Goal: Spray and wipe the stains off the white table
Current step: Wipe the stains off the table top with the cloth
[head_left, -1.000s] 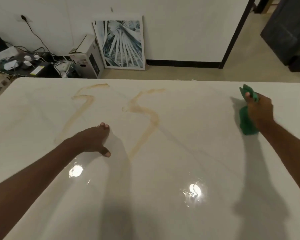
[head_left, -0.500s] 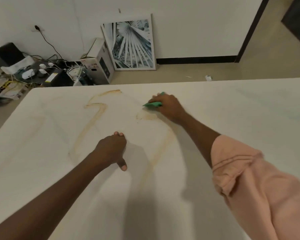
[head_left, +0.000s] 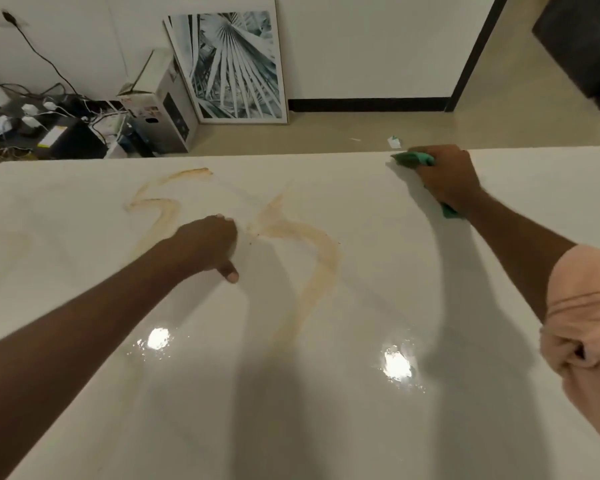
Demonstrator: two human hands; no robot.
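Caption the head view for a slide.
Right hand presses green cloth at white table's far edge; left hand braces between two brown stains.

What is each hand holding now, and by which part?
The right hand grips the bunched green cloth around its middle. The left hand holds nothing; it rests on the white table.
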